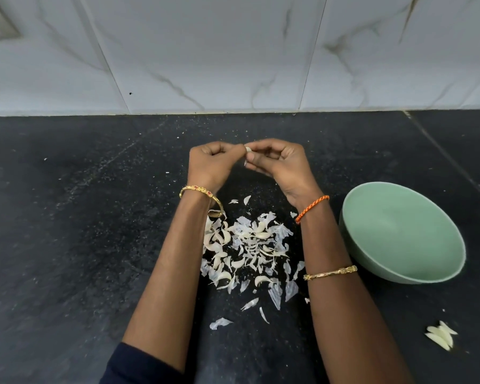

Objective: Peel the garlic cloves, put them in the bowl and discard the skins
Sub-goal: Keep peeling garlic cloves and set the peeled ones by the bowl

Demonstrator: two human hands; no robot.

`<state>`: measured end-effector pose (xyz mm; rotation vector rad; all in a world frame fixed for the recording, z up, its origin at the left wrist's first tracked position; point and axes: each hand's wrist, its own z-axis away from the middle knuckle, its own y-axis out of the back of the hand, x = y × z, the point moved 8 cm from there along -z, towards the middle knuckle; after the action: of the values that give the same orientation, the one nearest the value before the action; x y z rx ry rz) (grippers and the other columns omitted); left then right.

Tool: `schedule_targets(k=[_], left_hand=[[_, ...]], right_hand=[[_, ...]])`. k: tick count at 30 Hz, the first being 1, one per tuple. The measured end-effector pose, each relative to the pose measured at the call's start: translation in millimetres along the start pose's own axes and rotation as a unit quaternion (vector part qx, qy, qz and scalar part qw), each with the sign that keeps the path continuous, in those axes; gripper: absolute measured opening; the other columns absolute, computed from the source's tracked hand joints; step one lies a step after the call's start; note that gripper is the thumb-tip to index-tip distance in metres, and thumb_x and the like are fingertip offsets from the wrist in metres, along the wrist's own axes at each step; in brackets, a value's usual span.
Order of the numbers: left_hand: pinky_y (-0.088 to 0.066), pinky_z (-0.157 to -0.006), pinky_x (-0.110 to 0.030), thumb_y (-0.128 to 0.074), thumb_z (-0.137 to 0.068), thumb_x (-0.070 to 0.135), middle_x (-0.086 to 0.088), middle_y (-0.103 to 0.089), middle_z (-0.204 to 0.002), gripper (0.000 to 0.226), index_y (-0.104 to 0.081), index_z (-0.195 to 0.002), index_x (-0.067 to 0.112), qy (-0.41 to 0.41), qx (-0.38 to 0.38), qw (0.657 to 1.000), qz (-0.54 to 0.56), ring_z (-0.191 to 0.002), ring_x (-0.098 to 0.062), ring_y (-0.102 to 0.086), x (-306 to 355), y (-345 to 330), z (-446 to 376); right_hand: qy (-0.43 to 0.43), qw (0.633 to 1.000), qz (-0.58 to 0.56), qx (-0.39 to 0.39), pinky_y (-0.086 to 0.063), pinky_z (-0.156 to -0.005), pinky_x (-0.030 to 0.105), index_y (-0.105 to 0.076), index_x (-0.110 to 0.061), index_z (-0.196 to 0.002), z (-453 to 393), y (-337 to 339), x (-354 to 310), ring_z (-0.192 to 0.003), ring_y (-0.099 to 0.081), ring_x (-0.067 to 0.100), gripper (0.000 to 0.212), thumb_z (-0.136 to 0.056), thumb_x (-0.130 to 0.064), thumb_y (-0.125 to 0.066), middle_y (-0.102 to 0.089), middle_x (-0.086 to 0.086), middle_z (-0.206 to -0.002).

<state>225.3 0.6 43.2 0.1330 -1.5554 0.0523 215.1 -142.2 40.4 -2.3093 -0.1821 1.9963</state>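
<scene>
Both hands meet above the black counter, far from me. My right hand (277,162) pinches a small pale garlic clove (248,149) between thumb and fingers. My left hand (212,162) has its fingers curled, and its fingertips touch the same clove. Between my forearms lies a pile of unpeeled cloves and papery skins (247,250). A green bowl (427,275) stands to the right of my right forearm and looks empty. A few peeled cloves (441,335) lie on the counter near the bowl's front.
The black stone counter (81,217) runs back to a white marble-tiled wall (233,51). Loose skin scraps (221,323) lie near me below the pile. Small flecks dot the counter on the left.
</scene>
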Motion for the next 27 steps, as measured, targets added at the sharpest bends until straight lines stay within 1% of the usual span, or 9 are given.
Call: schedule_targets(k=[3,6,10,14,18,20,22,24,27], left_hand=[[-0.032,-0.041,-0.009,-0.071,-0.081,0.013,0.017,-0.046,-0.035,0.024,-0.062,-0.059,0.016,0.051,0.009,0.999,0.008,-0.033,0.004,-0.038,-9.0,-0.6,5.5],[-0.026,-0.035,-0.011,-0.069,-0.082,0.015,0.015,-0.034,-0.029,0.030,-0.058,-0.055,0.018,0.083,0.023,0.996,0.007,-0.028,-0.001,-0.028,-11.4,2.4,8.9],[-0.021,-0.035,-0.011,-0.068,-0.083,0.018,0.014,-0.027,-0.031,0.033,-0.054,-0.052,0.018,0.112,0.035,0.993,0.032,-0.029,-0.003,-0.021,-16.6,6.6,12.2],[-0.024,-0.039,-0.016,-0.069,-0.081,0.023,0.015,-0.031,-0.032,0.028,-0.058,-0.055,0.018,0.129,0.057,0.990,0.030,-0.035,-0.005,-0.026,-22.2,9.2,16.7],[-0.027,-0.047,-0.021,-0.068,-0.081,0.022,0.016,-0.031,-0.028,0.033,-0.049,-0.053,0.019,0.141,0.117,0.982,0.049,-0.045,-0.011,-0.031,-26.4,20.3,17.8],[-0.027,-0.049,-0.024,-0.065,-0.081,0.025,0.015,-0.030,-0.029,0.031,-0.050,-0.054,0.020,0.134,0.138,0.981,0.034,-0.047,-0.013,-0.031,-26.0,31.1,14.1],[-0.027,-0.049,-0.026,-0.060,-0.082,0.029,0.014,-0.032,-0.032,0.031,-0.053,-0.053,0.018,0.108,0.127,0.986,0.003,-0.046,-0.013,-0.030,-21.7,34.1,10.2],[-0.031,-0.050,-0.026,-0.061,-0.084,0.029,0.012,-0.039,-0.039,0.032,-0.056,-0.055,0.015,0.061,0.089,0.994,-0.024,-0.046,-0.012,-0.035,-14.7,26.7,8.3],[-0.042,-0.059,-0.021,-0.072,-0.082,0.024,0.003,-0.056,-0.060,0.024,-0.062,-0.061,0.015,-0.019,0.018,0.998,-0.058,-0.056,-0.008,-0.046,-4.4,11.5,9.9]], right_hand=[[-0.007,0.999,-0.038,0.010,-0.057,-0.073,0.022,-0.068,-0.006,-0.090,5.3,-1.0,7.3,-0.081,-0.070,0.012,0.021,-0.082,0.013,-0.061,-0.073,-0.001,-0.080],[-0.009,0.998,-0.068,0.010,-0.058,-0.073,0.022,-0.067,-0.006,-0.092,8.1,-2.5,7.5,-0.081,-0.070,0.012,0.021,-0.084,0.012,-0.059,-0.071,0.002,-0.083],[-0.017,0.995,-0.101,0.014,-0.058,-0.075,0.024,-0.065,-0.004,-0.095,10.5,-4.7,7.4,-0.083,-0.068,0.011,0.019,-0.087,0.011,-0.056,-0.067,0.007,-0.090],[-0.030,0.993,-0.112,0.027,-0.059,-0.075,0.027,-0.065,-0.002,-0.095,15.9,-6.5,13.4,-0.079,-0.069,0.013,0.017,-0.087,0.010,-0.056,-0.068,0.009,-0.086],[-0.021,0.987,-0.144,0.071,-0.058,-0.072,0.027,-0.065,-0.001,-0.096,19.8,3.0,9.1,-0.077,-0.069,0.013,0.015,-0.090,0.007,-0.054,-0.069,0.007,-0.084],[-0.024,0.984,-0.156,0.087,-0.058,-0.070,0.027,-0.066,-0.003,-0.095,21.1,9.5,4.4,-0.078,-0.070,0.014,0.016,-0.091,0.006,-0.053,-0.071,0.007,-0.084],[-0.040,0.985,-0.147,0.075,-0.059,-0.070,0.027,-0.066,-0.003,-0.097,22.8,8.7,2.2,-0.079,-0.071,0.014,0.016,-0.091,0.006,-0.053,-0.071,0.009,-0.087],[-0.054,0.989,-0.131,0.052,-0.059,-0.070,0.027,-0.066,-0.003,-0.099,24.2,4.7,1.5,-0.080,-0.071,0.015,0.017,-0.091,0.006,-0.054,-0.071,0.010,-0.089],[-0.057,0.992,-0.105,0.031,-0.057,-0.072,0.023,-0.067,-0.003,-0.101,24.6,3.0,1.9,-0.082,-0.070,0.014,0.020,-0.089,0.008,-0.055,-0.070,0.010,-0.092]])
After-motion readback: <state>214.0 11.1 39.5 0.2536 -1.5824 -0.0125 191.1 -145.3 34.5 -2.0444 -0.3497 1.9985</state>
